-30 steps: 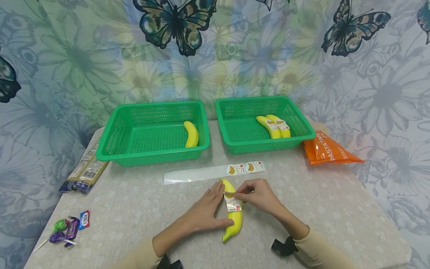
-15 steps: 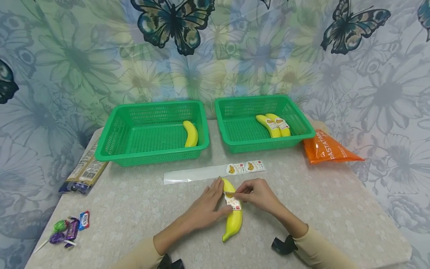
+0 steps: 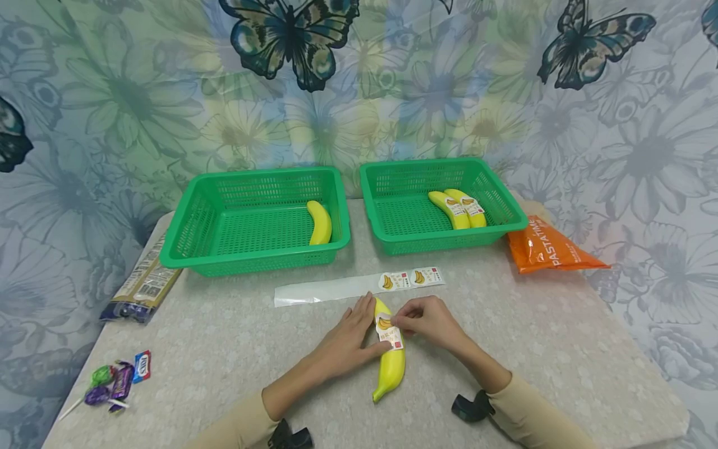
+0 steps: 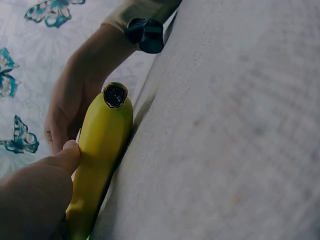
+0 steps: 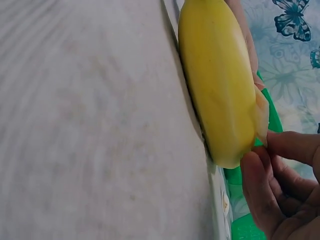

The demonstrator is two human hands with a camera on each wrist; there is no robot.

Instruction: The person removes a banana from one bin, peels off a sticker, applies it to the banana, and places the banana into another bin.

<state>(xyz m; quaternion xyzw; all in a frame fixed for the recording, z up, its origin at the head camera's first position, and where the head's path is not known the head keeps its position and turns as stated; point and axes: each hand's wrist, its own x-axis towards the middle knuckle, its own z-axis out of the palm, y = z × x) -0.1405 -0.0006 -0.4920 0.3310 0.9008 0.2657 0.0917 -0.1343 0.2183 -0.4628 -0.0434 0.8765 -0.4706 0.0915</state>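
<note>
A yellow banana [image 3: 391, 374] lies lengthwise on the table in front of me. A white sticker [image 3: 384, 324] with a banana picture sits across its upper half. My left hand [image 3: 348, 346] rests along the banana's left side, fingers straight, its thumb pressing the sticker's lower part. In the left wrist view that thumb [image 4: 67, 157] touches the banana beside its dark end. From the right, my right hand [image 3: 427, 321] pinches the sticker's upper right edge between thumb and forefinger. The right wrist view shows this edge [image 5: 262, 112] standing off the peel.
Behind the banana lies a backing strip [image 3: 325, 292] with two stickers at its right end. The left green basket [image 3: 258, 259] holds one plain banana, the right basket [image 3: 449, 245] two stickered ones. An orange pasta bag [image 3: 550, 249], a brown packet [image 3: 143, 284] and several sweets [image 3: 120, 380] lie around.
The left thumb has moved up from the lower banana onto the sticker. The sticker's upper part, folded up before, now lies flatter with its picture showing. The right hand keeps its pinch.
</note>
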